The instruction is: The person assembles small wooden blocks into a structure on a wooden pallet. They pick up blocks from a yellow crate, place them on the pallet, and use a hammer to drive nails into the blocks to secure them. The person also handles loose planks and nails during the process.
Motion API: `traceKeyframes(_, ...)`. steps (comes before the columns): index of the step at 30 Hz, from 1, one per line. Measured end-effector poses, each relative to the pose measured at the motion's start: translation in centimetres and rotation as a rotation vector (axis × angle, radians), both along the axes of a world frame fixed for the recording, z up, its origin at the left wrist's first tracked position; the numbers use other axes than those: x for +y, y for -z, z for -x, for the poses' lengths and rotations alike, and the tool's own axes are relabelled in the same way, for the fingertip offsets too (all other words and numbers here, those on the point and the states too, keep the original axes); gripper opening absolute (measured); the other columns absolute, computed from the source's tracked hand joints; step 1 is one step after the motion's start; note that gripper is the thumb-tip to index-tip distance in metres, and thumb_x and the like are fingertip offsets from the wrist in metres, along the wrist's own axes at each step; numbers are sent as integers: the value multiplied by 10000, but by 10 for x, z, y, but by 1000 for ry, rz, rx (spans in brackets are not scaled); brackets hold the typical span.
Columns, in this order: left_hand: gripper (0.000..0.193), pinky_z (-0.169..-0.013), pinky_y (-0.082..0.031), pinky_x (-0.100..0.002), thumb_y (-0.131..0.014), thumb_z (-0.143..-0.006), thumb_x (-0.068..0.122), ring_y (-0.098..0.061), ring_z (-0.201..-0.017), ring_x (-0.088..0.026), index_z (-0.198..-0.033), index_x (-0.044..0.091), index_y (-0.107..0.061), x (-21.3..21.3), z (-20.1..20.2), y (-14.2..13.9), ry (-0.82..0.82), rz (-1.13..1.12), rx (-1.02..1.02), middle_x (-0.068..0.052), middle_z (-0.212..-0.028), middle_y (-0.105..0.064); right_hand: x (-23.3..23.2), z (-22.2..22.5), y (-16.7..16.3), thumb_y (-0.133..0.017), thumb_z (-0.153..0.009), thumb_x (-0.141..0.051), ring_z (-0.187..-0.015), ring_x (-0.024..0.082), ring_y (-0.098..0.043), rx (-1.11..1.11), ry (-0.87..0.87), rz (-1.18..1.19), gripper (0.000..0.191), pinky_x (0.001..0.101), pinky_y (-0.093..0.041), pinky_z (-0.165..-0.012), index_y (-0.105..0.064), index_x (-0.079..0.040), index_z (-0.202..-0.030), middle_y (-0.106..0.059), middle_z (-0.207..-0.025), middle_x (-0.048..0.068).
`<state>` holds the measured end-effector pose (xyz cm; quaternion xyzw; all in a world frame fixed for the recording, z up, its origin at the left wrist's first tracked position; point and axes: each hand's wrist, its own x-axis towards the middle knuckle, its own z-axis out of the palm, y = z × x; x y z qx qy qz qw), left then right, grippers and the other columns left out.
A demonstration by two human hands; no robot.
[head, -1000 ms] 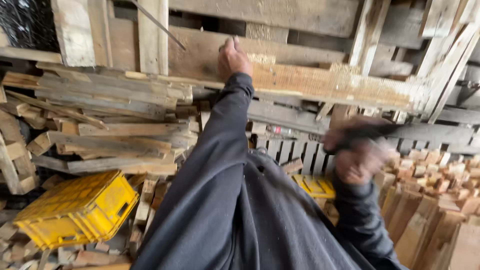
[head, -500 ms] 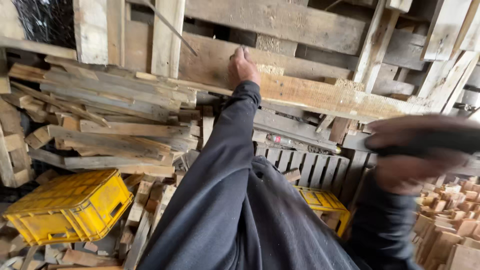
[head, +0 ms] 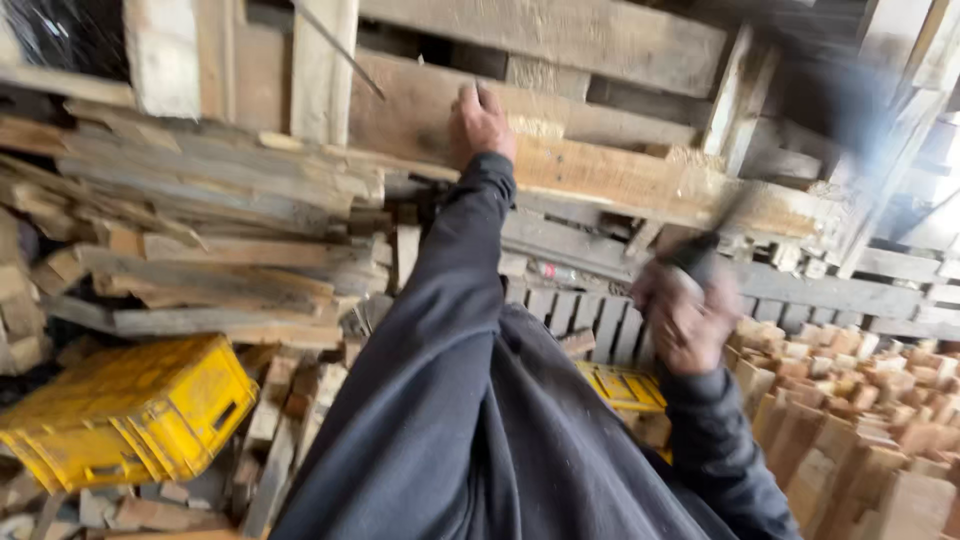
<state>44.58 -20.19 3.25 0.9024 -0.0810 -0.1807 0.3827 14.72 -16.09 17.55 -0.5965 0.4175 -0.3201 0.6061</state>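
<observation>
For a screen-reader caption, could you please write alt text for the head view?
A person's left hand presses on a wooden plank amid stacked timber, while the right hand swings a blurred dark-handled tool. A yellow crate lies lower left.

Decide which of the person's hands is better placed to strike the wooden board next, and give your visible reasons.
Probably the right hand: it grips a dark-handled tool, blurred and raised above the wooden board. The left hand rests flat on that board, apparently steadying it.

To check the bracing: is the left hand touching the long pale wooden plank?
Touching. The head view shows the left hand pressed flat against the long pale wooden plank, no gap visible.
</observation>
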Motion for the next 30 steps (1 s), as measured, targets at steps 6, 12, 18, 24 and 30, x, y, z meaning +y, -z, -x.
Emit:
traceKeyframes(6,336,-736,-573,-499,-487,-1007,394,-721,-924,-385,-1097,157,-708,2,5,-6,-27,-2,26,-147,-1052,-757,8,-22,15,-609,-1064,-404,-755,228,-652,-212,-203,8,390,337,-547,-742,-656,-20,-1116,-668,-829,143)
traceKeyframes(12,350,-820,-589,-448,-490,-1053,352,-729,-975,-353,-1163,93,-699,4,-2,0,36,187,-85,-172,-1087,-747,27,-6,69,-650,-1005,-334,-550,74,-396,495,-55,-440,297,258,-315,-462,-639,-45,-1071,-473,-685,-12)
traceKeyframes(18,267,-720,-609,-392,-620,-1009,277,-675,-870,-235,-1132,51,-689,50,7,-9,-221,783,530,-96,-1007,-688,52,14,64,-615,-1012,-243,-634,13,-518,335,-24,-136,236,216,-444,-543,-602,-33,-1121,-580,-748,-59)
traceKeyframes(24,168,-518,-603,-353,-735,-924,209,-620,-668,-121,-1022,73,-735,97,43,-26,-49,750,671,20,-822,-674,56,21,84,-611,-1010,-381,-511,89,-500,611,-12,-293,331,278,-425,-452,-588,-52,-987,-543,-638,12)
traceKeyframes(30,182,-482,-531,-283,-751,-936,209,-649,-701,-96,-1068,90,-795,78,48,-10,225,600,373,-1,-880,-755,69,42,82,-615,-1033,-453,-501,76,-515,280,87,-264,413,246,-432,-459,-541,-56,-946,-548,-641,-9)
